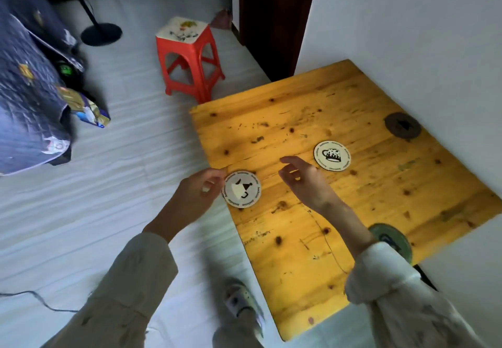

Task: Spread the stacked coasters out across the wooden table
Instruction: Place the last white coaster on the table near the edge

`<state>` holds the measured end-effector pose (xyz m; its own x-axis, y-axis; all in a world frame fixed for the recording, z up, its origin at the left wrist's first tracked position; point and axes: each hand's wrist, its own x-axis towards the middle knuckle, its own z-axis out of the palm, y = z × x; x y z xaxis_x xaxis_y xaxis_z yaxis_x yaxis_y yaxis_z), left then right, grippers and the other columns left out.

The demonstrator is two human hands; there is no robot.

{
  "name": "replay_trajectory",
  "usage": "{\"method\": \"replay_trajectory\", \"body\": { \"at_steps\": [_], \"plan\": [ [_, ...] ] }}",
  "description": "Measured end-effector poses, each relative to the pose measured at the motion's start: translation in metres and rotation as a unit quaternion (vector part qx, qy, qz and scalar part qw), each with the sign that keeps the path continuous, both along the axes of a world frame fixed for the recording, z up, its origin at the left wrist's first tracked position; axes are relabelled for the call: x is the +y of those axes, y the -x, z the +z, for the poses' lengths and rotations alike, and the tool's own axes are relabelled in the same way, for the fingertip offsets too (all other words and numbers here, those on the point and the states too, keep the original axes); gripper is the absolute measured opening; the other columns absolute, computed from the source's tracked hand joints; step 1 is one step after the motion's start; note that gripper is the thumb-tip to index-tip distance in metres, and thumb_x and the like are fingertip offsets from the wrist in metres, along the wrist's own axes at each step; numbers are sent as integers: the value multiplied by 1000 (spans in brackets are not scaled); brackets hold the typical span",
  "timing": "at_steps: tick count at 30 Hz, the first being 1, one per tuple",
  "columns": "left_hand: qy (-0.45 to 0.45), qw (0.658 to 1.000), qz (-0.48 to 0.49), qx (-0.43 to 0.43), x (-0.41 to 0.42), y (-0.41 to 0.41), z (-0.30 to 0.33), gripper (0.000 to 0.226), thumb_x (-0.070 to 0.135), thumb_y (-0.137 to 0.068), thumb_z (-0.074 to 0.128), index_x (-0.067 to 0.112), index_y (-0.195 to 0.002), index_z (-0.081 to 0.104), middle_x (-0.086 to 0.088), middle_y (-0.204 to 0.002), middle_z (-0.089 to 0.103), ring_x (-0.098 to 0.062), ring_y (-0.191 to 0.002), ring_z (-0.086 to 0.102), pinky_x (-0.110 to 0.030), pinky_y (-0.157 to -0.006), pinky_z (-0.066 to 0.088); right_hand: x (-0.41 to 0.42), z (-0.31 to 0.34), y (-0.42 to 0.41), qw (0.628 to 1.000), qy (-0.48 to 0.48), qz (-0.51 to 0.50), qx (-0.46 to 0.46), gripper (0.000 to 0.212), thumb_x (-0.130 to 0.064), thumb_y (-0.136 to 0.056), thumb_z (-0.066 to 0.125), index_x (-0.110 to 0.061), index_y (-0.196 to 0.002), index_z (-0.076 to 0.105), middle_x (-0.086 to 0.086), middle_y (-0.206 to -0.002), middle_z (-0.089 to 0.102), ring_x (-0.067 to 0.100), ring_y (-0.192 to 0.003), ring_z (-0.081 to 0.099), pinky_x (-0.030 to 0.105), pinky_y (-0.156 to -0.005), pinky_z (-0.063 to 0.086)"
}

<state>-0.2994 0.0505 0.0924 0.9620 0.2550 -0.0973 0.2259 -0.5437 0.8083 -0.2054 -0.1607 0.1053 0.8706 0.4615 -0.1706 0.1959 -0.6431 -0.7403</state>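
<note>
Left hand (pixel 202 187) pinches a coaster (pixel 241 189) at the worktop's (pixel 298 239) left edge. Right hand (pixel 304 182) hovers open, empty. Mug-print coaster (pixel 332 155) lies flat mid-worktop.

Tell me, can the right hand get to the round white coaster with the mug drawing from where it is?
Probably yes. The right hand is open and empty just left of the round white coaster with the mug drawing, which lies flat on the yellow wooden table with bare wood between them.
</note>
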Motion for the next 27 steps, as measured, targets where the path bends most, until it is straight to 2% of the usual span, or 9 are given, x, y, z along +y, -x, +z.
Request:
{"method": "replay_trajectory", "body": {
  "at_steps": [2,5,7,11,14,17,18,24,27],
  "plan": [
    [4,1000,-9,10,23,-6,-6,23,19,-89,54,14,-109,64,5,-94,61,0,-79,56,4,-62,40,26,-7,-2,1000,1,-3,0,37,-19,-92,51,-11,-128,50,9,-112,67,23,-100,64,32,-77,49],
    [14,1000,-14,8,63,-25,-11,22,18,-89,54,14,-108,64,6,-96,63,-6,-86,58,0,-67,41,66,-9,-16,1000,11,0,-3,37,-20,-93,51,-12,-128,50,8,-113,67,23,-101,65,28,-77,47],
    [15,1000,-23,3,95,-47,-12,22,18,-89,54,13,-107,64,5,-97,63,-7,-88,58,3,-69,40,95,-6,-35,1000,12,-2,-11,36,-20,-93,50,-12,-128,50,8,-114,67,24,-102,65,32,-79,49],
    [21,999,-28,3,162,-100,-1,21,22,-89,54,18,-106,65,14,-93,63,4,-84,58,3,-69,39,159,4,-78,999,10,-16,-26,37,-20,-93,50,-11,-129,49,9,-115,67,24,-103,64,36,-83,50],
    [9,999,-42,1,205,-138,16,22,19,-89,54,15,-107,65,6,-98,64,-9,-92,61,-10,-80,41,202,17,-107,998,8,-42,-34,37,-21,-93,49,-11,-128,50,7,-113,68,23,-102,64,31,-79,48],
    [7,999,-43,-20,241,-173,32,21,16,-88,54,12,-106,66,4,-96,64,-10,-91,59,2,-73,39,236,31,-133,998,6,-56,-33,36,-21,-93,48,-11,-128,49,7,-113,67,22,-102,64,25,-73,45],
    [6,999,-40,-22,251,-186,36,22,16,-88,55,12,-107,66,3,-97,65,-10,-91,58,0,-73,39,247,35,-142,998,7,-59,-33,36,-21,-93,48,-11,-128,50,7,-113,67,22,-102,64,24,-73,45],
    [43,995,-91,-11,308,-270,43,22,17,-88,55,14,-107,65,-7,-103,69,-19,-100,63,-25,-90,45,304,50,-202,992,21,-115,-53,30,-20,-93,50,-11,-121,55,7,-110,69,24,-102,65,25,-76,46],
    [61,987,-151,3,341,-323,39,23,13,-89,53,11,-109,64,-12,-106,69,-26,-106,63,-30,-92,45,335,49,-234,985,31,-157,-56,29,-19,-93,47,-12,-119,56,6,-104,69,26,-102,64,28,-81,46]
  ]
}}
